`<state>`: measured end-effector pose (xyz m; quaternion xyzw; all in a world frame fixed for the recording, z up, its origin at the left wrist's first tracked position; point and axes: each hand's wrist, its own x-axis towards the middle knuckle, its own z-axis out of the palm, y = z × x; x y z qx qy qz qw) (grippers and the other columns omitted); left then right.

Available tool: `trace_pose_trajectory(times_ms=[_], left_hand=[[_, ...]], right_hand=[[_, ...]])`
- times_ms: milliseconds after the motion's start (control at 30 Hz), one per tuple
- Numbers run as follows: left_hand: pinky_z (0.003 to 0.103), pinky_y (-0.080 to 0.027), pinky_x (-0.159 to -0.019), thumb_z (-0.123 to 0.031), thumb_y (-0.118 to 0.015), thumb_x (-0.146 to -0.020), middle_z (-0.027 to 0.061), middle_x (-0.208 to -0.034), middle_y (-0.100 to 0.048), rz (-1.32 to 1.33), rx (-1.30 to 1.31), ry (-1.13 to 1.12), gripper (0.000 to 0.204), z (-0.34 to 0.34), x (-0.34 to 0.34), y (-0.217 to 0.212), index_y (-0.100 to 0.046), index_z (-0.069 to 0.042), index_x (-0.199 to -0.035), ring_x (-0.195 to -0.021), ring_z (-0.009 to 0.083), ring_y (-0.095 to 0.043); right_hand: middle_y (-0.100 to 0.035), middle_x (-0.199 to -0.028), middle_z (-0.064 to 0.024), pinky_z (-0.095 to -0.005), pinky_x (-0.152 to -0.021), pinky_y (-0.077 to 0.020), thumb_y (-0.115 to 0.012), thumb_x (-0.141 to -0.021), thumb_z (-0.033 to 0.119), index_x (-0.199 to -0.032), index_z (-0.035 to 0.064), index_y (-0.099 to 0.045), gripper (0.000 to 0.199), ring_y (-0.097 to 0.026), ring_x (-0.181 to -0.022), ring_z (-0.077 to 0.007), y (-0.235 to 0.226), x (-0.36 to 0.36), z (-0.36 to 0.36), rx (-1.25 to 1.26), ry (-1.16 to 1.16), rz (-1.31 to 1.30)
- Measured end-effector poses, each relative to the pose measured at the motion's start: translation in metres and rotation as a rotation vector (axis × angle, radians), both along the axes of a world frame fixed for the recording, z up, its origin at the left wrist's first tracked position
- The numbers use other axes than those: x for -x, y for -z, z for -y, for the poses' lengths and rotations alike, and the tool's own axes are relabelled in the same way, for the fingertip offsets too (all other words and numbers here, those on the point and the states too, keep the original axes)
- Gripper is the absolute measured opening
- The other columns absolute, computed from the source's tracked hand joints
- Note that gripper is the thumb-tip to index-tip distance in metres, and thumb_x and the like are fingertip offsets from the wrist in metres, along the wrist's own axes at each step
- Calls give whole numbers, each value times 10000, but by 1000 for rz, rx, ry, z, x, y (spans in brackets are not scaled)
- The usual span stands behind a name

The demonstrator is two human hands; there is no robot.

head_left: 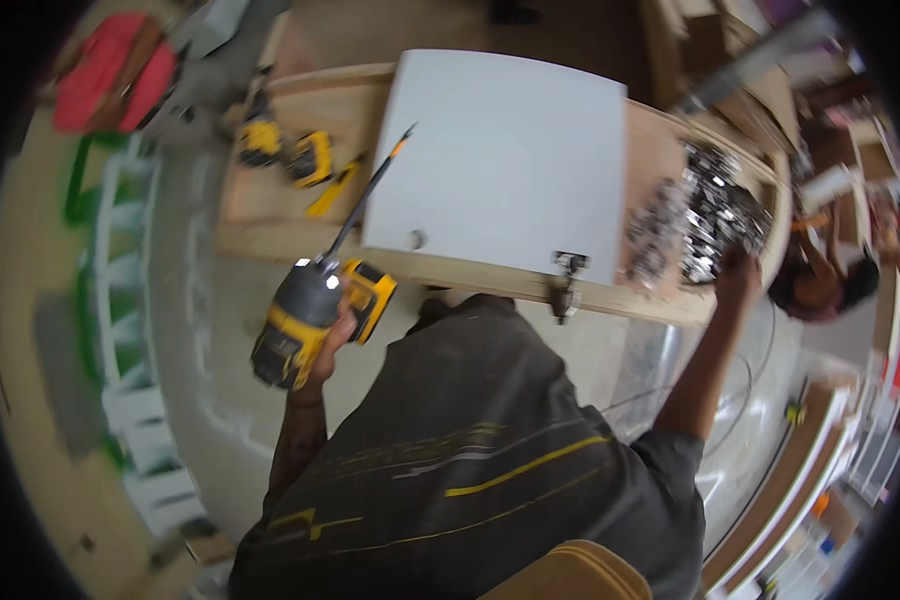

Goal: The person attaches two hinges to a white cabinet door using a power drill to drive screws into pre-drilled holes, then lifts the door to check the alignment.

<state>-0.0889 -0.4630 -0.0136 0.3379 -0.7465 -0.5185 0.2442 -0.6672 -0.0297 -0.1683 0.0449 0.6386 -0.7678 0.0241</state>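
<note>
My left hand is wrapped round the grip of a yellow and black cordless drill. Its long bit points up and away, over the left edge of a white panel. A metal hinge sits at the panel's near edge, toward the right, and a round hole shows near the left corner. My right hand reaches to the near edge of a heap of shiny metal hinges. Blur hides its fingers, so whether it grips a hinge is unclear.
On the wooden bench at left lie another drill, a yellow and black tool or battery and a yellow strip. People work at far left and right. White stacked parts line the left; long boards lie at right.
</note>
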Motion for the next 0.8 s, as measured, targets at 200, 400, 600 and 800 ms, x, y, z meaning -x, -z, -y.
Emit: trace_pose_trajectory(times_ms=[200,400,600,800], left_hand=[[238,-440,-711,-106,-658,-902,-27,-876,-580,-81,-66,-38,465,69,-37,10,-561,-23,-1349,-773,62,-523],[221,-413,-679,-103,-656,-903,-41,-868,-575,-37,-66,36,440,107,-57,18,-591,-23,-1332,-746,47,-500],[242,-435,-757,-97,-661,-905,-47,-872,-569,116,-190,186,453,133,-70,28,-601,-45,-1351,-789,63,-510],[346,-533,-850,-200,-791,-882,62,-1049,-717,235,-249,280,344,161,-83,38,-677,-65,-1177,-954,184,-672]], right_hand=[[-694,-941,-64,-240,-724,-590,-502,-1082,340,-1171,42,-618,333,-658,-774,-128,-13,-133,64,696,-303,342],[-688,-1210,-47,-227,-829,-585,-586,-1054,237,-1354,89,-575,335,-656,-961,-98,-32,-295,204,614,-541,634],[-681,-1088,-41,-297,-734,-603,-483,-1098,281,-1495,149,-454,419,-682,-883,-151,-48,-382,297,388,-768,954],[-675,-1113,-62,-312,-725,-608,-527,-1078,298,-1487,175,-417,441,-705,-837,-178,-30,-403,311,343,-722,871]])
